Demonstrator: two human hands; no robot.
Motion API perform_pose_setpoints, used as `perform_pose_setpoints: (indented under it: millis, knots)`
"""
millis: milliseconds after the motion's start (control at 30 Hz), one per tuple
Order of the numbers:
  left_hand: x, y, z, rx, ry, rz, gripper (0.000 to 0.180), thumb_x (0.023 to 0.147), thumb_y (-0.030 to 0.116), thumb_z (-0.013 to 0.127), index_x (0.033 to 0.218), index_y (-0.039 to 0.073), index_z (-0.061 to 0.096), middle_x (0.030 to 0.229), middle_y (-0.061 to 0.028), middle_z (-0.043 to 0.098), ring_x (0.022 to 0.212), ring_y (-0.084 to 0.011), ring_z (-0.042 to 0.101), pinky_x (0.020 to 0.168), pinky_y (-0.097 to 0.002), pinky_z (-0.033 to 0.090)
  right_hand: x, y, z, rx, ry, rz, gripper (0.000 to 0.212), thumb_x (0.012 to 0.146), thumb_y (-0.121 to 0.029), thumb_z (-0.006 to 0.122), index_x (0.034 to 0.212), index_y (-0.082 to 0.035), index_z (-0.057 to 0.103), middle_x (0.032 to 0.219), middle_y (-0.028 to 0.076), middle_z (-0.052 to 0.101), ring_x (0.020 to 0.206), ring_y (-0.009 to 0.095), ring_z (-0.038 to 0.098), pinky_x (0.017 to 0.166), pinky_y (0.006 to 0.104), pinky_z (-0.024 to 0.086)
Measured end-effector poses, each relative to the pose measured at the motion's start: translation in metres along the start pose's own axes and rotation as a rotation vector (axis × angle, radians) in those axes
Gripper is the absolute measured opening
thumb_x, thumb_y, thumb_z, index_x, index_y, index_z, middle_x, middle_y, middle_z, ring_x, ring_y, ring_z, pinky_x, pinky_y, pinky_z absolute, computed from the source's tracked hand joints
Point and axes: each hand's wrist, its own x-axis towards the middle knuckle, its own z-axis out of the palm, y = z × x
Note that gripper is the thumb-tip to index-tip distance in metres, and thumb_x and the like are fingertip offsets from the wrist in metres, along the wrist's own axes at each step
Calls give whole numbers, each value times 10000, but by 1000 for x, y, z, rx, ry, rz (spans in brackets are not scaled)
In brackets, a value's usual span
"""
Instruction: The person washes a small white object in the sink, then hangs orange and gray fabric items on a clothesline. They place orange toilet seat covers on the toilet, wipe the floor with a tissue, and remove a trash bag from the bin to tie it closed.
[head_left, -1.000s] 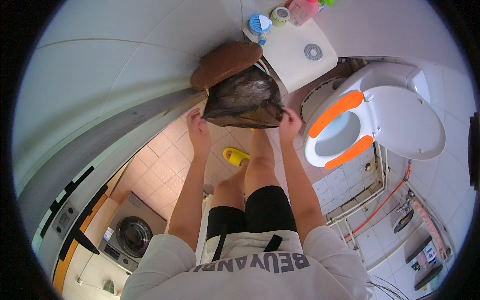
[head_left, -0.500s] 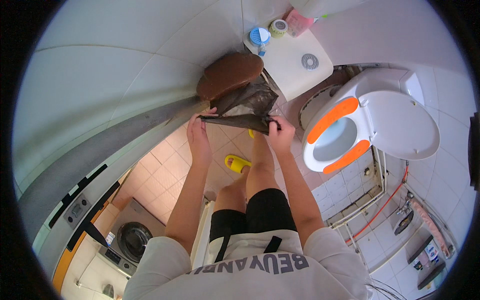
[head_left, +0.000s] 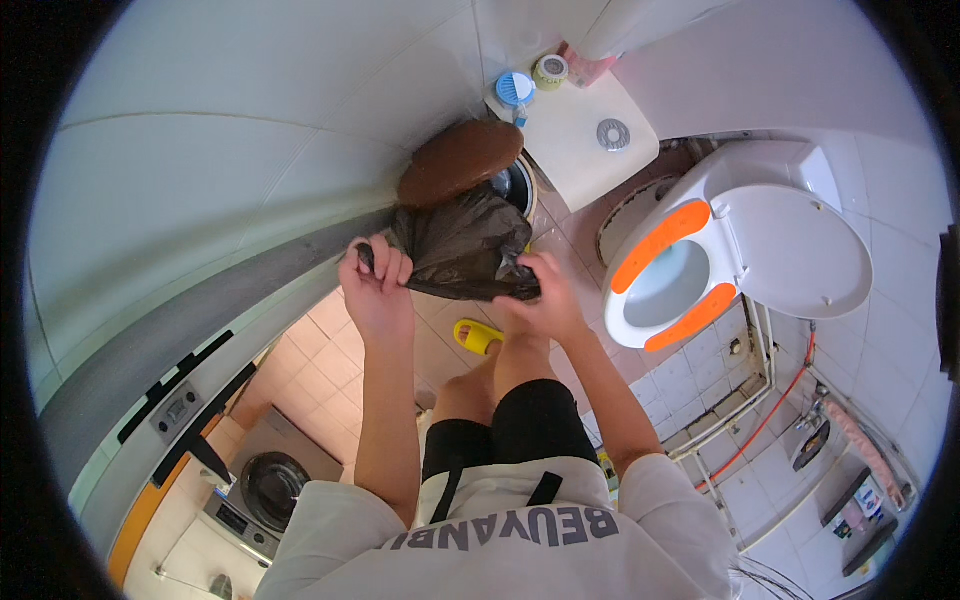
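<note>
A dark, thin plastic bag [head_left: 462, 245] is stretched between my two hands, above the floor in front of me. My left hand [head_left: 376, 285] is closed round its left upper corner, with a bit of dark plastic poking out of the fist. At the opposite edge, my right hand [head_left: 545, 295] pinches the bag between thumb and fingers. Behind the bag stands a round bin, its pale rim [head_left: 527, 190] partly showing. The bin's brown lid [head_left: 460, 162] is raised against the wall. The bag covers most of the bin.
A white cabinet top [head_left: 580, 140] beside the bin carries a blue-and-white container [head_left: 515, 88] and a round tin [head_left: 550, 70]. To the right is a toilet [head_left: 660, 285] with orange seat pads and its lid up. A washing machine [head_left: 275, 485] stands at lower left.
Both hands have come nearer to me with the bag, and the left has also moved left. The bag hangs wider between them. Part of the bin's rim now shows.
</note>
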Motion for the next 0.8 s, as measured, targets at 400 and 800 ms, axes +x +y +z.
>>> perform_pose_setpoints:
  millis: [400, 800]
  knots:
    - [-122, 86, -32, 65, 2, -31, 278, 931, 207, 410, 679, 129, 323, 597, 8, 291, 482, -91, 225, 492, -239, 240, -71, -42, -71, -378, -529, -379, 378, 694, -355, 719, 842, -59, 537, 828, 111, 531, 746, 323, 585, 625, 407, 462]
    - [-283, 207, -8, 225, -35, 295, 275, 934, 231, 425, 701, 117, 335, 652, 9, 302, 592, -116, 324, 611, -285, 356, -105, -184, -53, -81, -340, -199, 330, 612, 33, 655, 926, 1, 558, 912, 155, 582, 866, 351, 586, 774, 390, 464]
